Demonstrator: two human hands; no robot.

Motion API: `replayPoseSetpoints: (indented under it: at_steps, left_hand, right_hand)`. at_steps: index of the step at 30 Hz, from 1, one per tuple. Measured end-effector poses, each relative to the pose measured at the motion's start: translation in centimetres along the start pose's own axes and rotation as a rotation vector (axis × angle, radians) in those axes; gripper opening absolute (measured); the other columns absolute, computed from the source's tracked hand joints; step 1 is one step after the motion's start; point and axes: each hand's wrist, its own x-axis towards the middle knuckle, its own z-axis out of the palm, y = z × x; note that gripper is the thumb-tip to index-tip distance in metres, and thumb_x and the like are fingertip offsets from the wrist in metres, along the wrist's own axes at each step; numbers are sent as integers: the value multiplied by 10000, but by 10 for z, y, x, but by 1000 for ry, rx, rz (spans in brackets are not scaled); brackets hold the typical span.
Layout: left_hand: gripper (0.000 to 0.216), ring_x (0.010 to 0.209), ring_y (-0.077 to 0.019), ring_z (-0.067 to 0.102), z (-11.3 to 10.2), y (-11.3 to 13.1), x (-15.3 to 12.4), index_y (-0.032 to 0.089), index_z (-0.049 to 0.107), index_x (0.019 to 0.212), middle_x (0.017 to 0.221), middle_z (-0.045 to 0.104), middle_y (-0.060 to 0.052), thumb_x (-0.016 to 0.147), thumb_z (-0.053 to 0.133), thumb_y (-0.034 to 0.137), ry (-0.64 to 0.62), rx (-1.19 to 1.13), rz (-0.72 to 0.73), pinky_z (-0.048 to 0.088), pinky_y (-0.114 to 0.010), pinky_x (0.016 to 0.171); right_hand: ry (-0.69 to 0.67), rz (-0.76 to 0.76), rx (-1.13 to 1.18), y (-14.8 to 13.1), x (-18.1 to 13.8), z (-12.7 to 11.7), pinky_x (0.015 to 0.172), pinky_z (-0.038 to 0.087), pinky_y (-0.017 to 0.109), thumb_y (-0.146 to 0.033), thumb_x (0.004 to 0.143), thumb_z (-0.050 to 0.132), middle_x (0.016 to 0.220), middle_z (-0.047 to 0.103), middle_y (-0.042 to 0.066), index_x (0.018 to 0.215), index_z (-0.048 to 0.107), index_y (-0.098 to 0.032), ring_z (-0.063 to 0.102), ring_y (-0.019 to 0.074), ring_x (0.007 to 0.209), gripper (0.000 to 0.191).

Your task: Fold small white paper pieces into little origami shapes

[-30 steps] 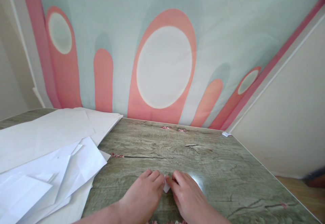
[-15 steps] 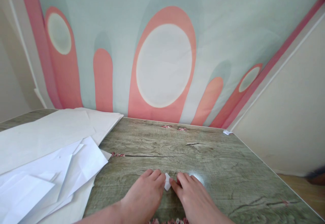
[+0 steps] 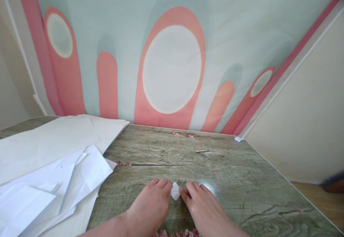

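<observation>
A small folded piece of white paper [image 3: 175, 191] lies on the wood-patterned table between my two hands, near the front edge. My left hand [image 3: 152, 204] is closed at its left side, the curled fingertips against the paper's edge and partly hidden behind the hand. On the other side, my right hand [image 3: 205, 206] has its thumb at the paper's right corner, with the fingers bent down beside it. Only the middle of the paper shows.
Large white sheets [image 3: 61, 133] lie stacked at the left of the table [image 3: 215, 172], with several loose cut and folded papers [image 3: 91, 169] on top. A small white scrap [image 3: 239, 139] sits at the far right corner. A patterned backdrop [image 3: 126, 50] stands behind the table.
My left hand has shifted slightly to the left, and more of the folded paper shows between my hands. My right hand has hardly moved.
</observation>
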Motion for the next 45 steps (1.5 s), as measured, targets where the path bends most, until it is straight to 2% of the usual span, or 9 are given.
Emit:
replayPoseSetpoints:
  at_steps: [4,9,12,20,27,32,37,42,45]
  left_hand:
    - [241,858,-265,534,-6,1,0,87,664,984,910,615,-121,777,592,185,-24,-21,-28,449,-369,747]
    - [330,898,-267,533,-10,-3,-2,85,626,1060,988,600,-125,740,571,143,-59,-92,-64,463,-379,806]
    - [322,916,-259,535,-9,-5,-3,97,619,1064,995,592,-117,752,548,140,-54,-164,-81,460,-378,835]
    - [332,932,-241,538,0,-8,-4,148,603,1075,1017,590,-96,781,464,80,57,-304,-100,444,-366,866]
    - [347,925,-224,535,5,-10,-4,184,610,1052,1003,592,-66,779,443,51,129,-373,-106,436,-351,872]
    - [346,938,-220,533,7,-9,-4,191,609,1058,996,597,-61,790,440,53,156,-400,-108,432,-351,878]
    - [348,951,-214,539,10,-10,-4,198,619,1038,1013,605,-47,761,471,47,194,-456,-97,426,-341,889]
    - [250,909,-188,568,14,-14,-2,219,631,975,982,622,-29,845,456,96,295,-608,-121,434,-308,848]
    - [211,880,-178,579,19,-16,-1,213,573,1016,954,620,-19,813,569,158,338,-785,-233,447,-290,809]
  right_hand:
    - [15,53,70,-3,2,5,598,419,330,-67,776,607,793,597,58,882,662,-132,579,213,701,136]
    - [16,122,202,1,2,13,629,426,304,-32,797,561,827,581,46,988,645,-172,573,200,734,251]
    - [21,141,281,5,2,15,621,426,297,-65,829,545,839,570,46,979,642,-190,565,194,726,218]
    - [65,225,496,6,2,11,688,452,319,-98,872,486,864,553,53,1027,626,-196,555,204,788,231]
    - [124,392,725,11,5,17,725,454,292,-196,861,545,876,554,26,933,609,-218,567,180,809,99]
    - [145,466,689,10,7,27,678,436,310,-263,840,586,801,561,17,775,581,-212,565,191,752,83]
    - [158,508,676,8,8,29,667,424,323,-245,815,600,811,556,24,749,571,-211,560,192,723,80]
    - [201,499,811,9,8,34,649,424,293,-248,832,574,792,565,12,729,558,-205,565,166,687,113]
    - [215,502,946,8,9,29,671,433,280,-272,861,540,756,584,4,728,551,-201,573,164,708,151]
